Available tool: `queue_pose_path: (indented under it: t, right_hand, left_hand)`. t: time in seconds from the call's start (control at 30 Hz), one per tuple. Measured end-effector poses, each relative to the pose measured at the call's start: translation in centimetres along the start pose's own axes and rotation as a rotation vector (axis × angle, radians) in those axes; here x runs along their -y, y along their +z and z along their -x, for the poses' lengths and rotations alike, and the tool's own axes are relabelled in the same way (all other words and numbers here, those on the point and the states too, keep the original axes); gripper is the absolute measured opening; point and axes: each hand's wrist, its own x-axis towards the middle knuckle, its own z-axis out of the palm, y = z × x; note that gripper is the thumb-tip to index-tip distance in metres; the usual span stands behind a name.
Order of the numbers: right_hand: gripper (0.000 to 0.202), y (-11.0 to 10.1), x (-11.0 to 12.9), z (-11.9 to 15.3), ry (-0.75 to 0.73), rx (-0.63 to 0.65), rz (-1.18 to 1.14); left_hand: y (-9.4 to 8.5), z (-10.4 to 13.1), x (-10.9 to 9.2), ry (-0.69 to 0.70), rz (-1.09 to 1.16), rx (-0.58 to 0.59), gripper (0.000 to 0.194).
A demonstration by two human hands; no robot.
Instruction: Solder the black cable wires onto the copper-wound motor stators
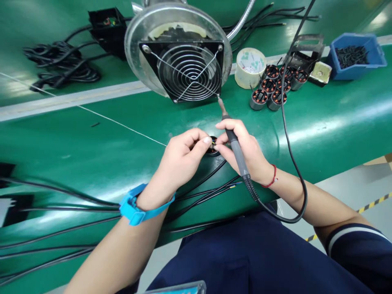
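Note:
On the green mat lies a small round motor stator [213, 152], mostly covered by my fingers. My left hand [185, 157] pinches at fine wires on top of it, thumb against forefinger. A grey soldering iron [235, 145] rests in my right hand [245, 143], its tip pointing up and away toward the fan grille. The thumb and a fingertip of that same hand also reach to the wires at the stator. A black cable [211, 175] runs from the stator toward my body. Which wire each fingertip touches is hidden.
A fan with a round metal grille [192, 75] stands just beyond my hands. Several stators [268, 86], a tape roll [250, 65], a tip-cleaning sponge [321, 73] and a blue bin [352, 59] sit at the back right. Black cables [61, 212] cross the left; the iron's cord [289, 134] loops right.

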Motion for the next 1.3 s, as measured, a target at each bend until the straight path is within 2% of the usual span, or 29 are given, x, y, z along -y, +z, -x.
queue_pose_path:
  t: [0.1,0.3,0.5,0.7,0.8,0.93,1.1,1.23,1.3]
  right_hand:
    - [0.038,0.6,0.1,0.4,0.051,-0.071,-0.079]
    - [0.047,1.2,-0.7,0.5,-0.069,-0.078,-0.040]
    - [0.044,0.8,-0.5,0.3,-0.030,-0.138,-0.024]
    - [0.042,0.9,-0.9,0.4,-0.163,-0.167,0.045]
    - [0.041,0.3,-1.4,0.5,-0.255,-0.233,0.145]
    - [0.041,-1.4,-2.1,0.6,-0.314,-0.320,0.202]
    - [0.038,-3.1,-2.7,0.6,-0.289,-0.386,0.209]
    - [0.034,-3.5,-2.8,0.6,-0.274,-0.390,0.227]
    - [0.031,-3.6,-2.8,0.6,-0.268,-0.383,0.231]
  left_hand:
    - [0.0,0.0,-0.1,-0.015,0.033,-0.009,0.020]
    - [0.0,0.1,-0.1,-0.066,0.110,-0.044,0.022]
    - [-0.1,0.1,-0.1,-0.072,0.149,-0.015,0.020]
    - [-0.1,-0.1,0.0,-0.026,0.073,-0.013,0.019]
    - [-1.3,-0.2,-0.1,-0.026,-0.003,-0.050,0.019]
    - [-3.7,-1.1,0.6,-0.073,-0.072,-0.163,0.019]
    - [-6.4,-4.3,3.0,-0.074,-0.116,-0.299,0.017]
    - [-7.6,-6.4,4.4,-0.056,-0.150,-0.311,0.018]
    - [-7.9,-6.6,4.9,-0.045,-0.127,-0.392,0.020]
